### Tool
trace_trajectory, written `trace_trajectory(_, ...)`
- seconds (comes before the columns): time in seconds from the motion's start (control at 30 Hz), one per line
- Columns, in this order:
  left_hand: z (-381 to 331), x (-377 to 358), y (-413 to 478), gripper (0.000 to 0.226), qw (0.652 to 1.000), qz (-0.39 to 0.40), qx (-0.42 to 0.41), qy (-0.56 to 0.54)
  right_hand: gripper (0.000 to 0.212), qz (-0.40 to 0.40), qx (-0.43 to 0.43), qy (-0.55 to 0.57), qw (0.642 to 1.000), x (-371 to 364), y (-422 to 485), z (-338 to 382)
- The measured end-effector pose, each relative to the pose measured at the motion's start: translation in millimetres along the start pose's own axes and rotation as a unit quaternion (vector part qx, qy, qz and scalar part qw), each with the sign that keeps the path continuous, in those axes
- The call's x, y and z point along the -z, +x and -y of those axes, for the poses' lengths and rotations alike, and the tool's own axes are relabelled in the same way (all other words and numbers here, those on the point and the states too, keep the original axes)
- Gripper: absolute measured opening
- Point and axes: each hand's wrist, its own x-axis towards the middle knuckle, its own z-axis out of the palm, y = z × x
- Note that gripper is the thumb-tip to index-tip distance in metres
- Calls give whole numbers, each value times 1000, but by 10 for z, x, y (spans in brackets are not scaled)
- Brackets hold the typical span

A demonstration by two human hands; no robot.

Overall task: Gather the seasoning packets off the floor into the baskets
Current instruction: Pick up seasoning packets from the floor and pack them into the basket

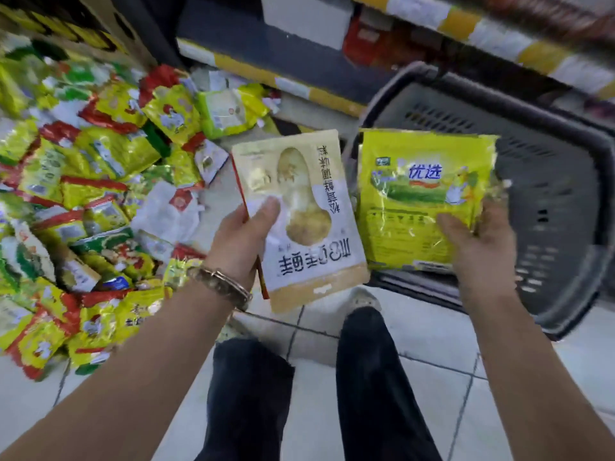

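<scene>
The left hand (244, 241) grips a cream and white packet (301, 217) by its lower left edge, thumb pressed across the front (the print reads upside down from here). The right hand (479, 241) holds a yellow-green packet (419, 191) from its lower right, fingers curled around the edge, over the near rim of a grey plastic basket (559, 207) standing on the tiled floor (432, 331). To the left, a big heap of yellow, green and red seasoning packets (83, 201) lies on the floor against the shelf base (266, 61). A bracelet (221, 284) circles the left wrist.
</scene>
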Motion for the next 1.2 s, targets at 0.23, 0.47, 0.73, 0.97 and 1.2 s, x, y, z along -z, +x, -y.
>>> trace_trajectory(0.23,334,-1577,497,36,994,92,60,5,29,-162,-100,-42,981,1325,941,-1071)
trace_trajectory(0.47,805,-2690,1463,50,987,46,7,151,38,-115,-136,-81,981,1469,1868,-1734)
trace_trajectory(0.73,933,-2655,2156,41,832,-97,-145,527,40,-138,-196,-132,962,1306,2250,-2260)
trace_trajectory(0.97,881,-2340,1997,59,768,-139,-203,591,42,-249,-146,-248,925,1265,2134,-2163)
trace_trajectory(1.2,1370,-2935,1816,80,641,148,-180,731,61,138,19,-481,865,806,2105,-2266)
